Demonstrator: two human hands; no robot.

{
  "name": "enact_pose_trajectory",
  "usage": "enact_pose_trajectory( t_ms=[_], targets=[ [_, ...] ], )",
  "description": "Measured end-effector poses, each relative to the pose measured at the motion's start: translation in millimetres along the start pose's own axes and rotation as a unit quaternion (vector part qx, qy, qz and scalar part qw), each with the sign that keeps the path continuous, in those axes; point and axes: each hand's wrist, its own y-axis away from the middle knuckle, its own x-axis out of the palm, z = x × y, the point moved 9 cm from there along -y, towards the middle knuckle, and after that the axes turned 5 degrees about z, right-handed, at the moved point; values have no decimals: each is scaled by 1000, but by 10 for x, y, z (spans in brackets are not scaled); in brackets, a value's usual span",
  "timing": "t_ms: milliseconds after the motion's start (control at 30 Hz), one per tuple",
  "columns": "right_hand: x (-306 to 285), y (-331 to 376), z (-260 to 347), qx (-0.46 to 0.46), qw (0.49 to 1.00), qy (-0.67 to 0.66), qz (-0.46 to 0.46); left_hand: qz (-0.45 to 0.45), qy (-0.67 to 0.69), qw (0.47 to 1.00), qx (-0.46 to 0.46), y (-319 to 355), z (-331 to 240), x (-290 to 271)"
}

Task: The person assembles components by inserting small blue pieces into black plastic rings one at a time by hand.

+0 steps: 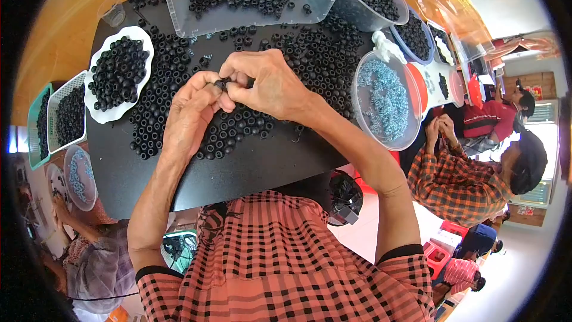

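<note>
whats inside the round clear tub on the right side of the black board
The round clear tub holds a heap of small silvery-blue metal pieces, piled through its middle. The pile hides the bottom of the tub, so anything beneath it cannot be seen.

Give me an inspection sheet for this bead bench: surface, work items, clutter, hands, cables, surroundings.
Surface: black matte board on an orange table.
Job's things: small black ring bead pinched between both hands; loose black beads heaped around.
Clutter: white scalloped dish, clear plastic tray, round tub of silvery-blue metal pieces.
Grippers: left hand and right hand meet fingertip to fingertip.
Cables: nothing seen.
Surroundings: person in plaid shirt seated at right.
</note>
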Motion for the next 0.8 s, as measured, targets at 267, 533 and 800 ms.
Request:
enact_pose_trajectory(
  t_ms=[267,533,800],
  targets=[
    [90,107,-320,150,971,-181,41,23,19,1000,-9,-39,14,16],
    [129,145,-383,165,962,-204,82,13,40,998,-47,-14,114,-22],
    [99,106,-379,152,925,-345,48,10,53,998,-16,-38,25,-73]
  ],
)
